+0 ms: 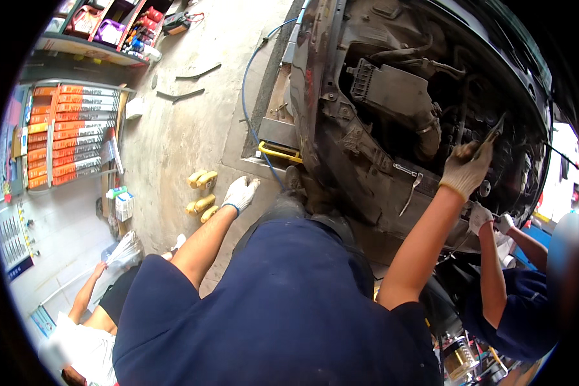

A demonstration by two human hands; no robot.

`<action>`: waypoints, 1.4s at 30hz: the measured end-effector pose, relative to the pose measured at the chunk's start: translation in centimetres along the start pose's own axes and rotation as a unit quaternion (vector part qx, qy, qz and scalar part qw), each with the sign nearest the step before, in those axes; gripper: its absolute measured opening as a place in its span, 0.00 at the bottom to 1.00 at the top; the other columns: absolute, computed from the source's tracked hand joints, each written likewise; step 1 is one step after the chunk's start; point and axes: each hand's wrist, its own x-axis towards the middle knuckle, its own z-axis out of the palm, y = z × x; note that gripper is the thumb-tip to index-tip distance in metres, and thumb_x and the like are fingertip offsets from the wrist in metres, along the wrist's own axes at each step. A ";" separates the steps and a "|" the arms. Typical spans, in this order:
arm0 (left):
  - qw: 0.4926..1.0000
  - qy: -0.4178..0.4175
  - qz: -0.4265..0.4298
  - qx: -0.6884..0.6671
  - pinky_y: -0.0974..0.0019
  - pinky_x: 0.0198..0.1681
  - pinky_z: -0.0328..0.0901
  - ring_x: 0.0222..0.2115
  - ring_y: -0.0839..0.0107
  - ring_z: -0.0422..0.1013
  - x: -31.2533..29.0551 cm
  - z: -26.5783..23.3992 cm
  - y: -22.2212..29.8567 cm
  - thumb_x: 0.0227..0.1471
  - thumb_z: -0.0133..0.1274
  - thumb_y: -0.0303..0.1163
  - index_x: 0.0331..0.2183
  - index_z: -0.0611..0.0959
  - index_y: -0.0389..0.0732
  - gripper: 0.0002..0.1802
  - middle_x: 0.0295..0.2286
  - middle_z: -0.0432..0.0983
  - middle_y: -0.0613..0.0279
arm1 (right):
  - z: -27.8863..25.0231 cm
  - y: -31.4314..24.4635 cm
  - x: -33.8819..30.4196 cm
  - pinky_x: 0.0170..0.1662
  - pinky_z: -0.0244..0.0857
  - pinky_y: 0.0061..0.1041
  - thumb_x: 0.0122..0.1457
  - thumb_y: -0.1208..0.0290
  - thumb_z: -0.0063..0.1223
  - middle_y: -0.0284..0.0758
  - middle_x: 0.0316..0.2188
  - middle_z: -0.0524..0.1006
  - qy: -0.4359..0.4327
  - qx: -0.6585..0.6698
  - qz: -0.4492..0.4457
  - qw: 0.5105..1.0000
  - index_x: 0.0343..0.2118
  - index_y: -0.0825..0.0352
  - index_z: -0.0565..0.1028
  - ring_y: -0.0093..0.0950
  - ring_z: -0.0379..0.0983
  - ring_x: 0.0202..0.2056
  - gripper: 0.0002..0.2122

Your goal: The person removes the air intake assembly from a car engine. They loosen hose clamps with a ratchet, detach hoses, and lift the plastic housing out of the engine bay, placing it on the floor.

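My right hand (468, 170), in a pale work glove with dirty fingertips, reaches over the car's engine bay. Its fingers are closed on a slim, pointed grey tool (500, 122); the exact kind is too small to make out. A ratchet wrench (405, 170) lies beside that hand on the front edge of the bay. Left of it sits the dusty air filter box (392, 87) with its duct. Away from the car, my left hand (241, 194), gloved in white with a blue cuff, hangs over the floor, fingers loosely bent and apart, apparently holding nothing.
Yellow blocks (202, 180) lie on the floor near my left hand. A blue hose (244, 96) runs past a yellow bar (280, 153) by the car. At right, a co-worker's gloved hand (479, 217) is at the car's edge. Another person (87, 341) handles clear plastic at lower left.
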 end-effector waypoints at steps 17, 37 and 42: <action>0.987 0.116 0.102 -0.046 0.64 0.20 0.64 0.14 0.72 0.66 -7.0 4.4 4.1 0.63 0.56 0.49 0.31 0.80 0.36 0.23 0.16 0.70 0.62 | -6.1 -5.7 1.0 0.58 0.68 0.23 0.67 0.75 0.58 0.35 0.56 0.76 -0.133 0.075 0.010 0.988 0.64 0.71 0.69 0.24 0.71 0.54 0.24; 0.880 -0.135 0.380 0.252 0.69 0.19 0.61 0.17 0.76 0.66 -4.8 7.8 26.1 0.67 0.53 0.46 0.38 0.79 0.34 0.21 0.25 0.75 0.63 | -24.4 0.6 -9.6 0.25 0.62 0.18 0.67 0.66 0.59 0.27 0.32 0.75 0.196 0.080 0.076 0.974 0.63 0.66 0.70 0.15 0.66 0.25 0.23; 0.839 -0.209 0.407 0.294 0.70 0.21 0.61 0.17 0.76 0.65 -0.1 4.3 29.3 0.67 0.52 0.43 0.37 0.79 0.34 0.18 0.24 0.75 0.63 | -22.0 0.7 -11.3 0.21 0.60 0.18 0.66 0.64 0.58 0.26 0.28 0.74 0.341 -0.010 0.004 0.940 0.64 0.66 0.70 0.15 0.66 0.21 0.25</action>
